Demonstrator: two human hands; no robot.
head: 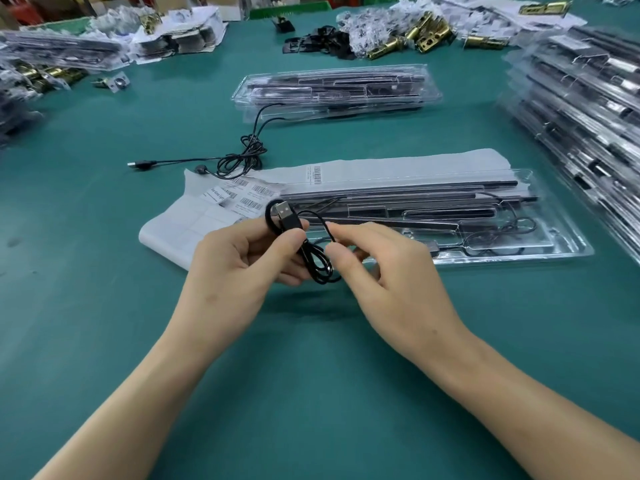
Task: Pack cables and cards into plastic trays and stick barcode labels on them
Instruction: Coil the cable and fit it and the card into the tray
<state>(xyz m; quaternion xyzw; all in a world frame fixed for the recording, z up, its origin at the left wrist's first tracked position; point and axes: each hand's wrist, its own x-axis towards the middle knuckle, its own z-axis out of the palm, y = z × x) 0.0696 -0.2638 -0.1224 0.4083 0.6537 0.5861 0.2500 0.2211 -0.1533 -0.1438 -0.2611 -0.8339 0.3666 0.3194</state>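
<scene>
My left hand (239,261) grips a coiled black USB cable (313,261) in front of me, its plug (287,216) pointing up and away. My right hand (377,258) pinches a strand of the same cable between thumb and forefinger. Just behind my hands lies a clear plastic tray (554,237) holding long black strips and a thin cable. A white sheet of barcode labels (214,209) lies partly under the tray's left end. A second filled tray (332,88) lies farther back, with a loose tangled black cable (239,157) trailing from it.
The green table (104,306) carries a tall stack of packed trays (581,98) at the right edge. More packed trays (62,50) and brass lock parts (426,36) are piled along the far side and the left.
</scene>
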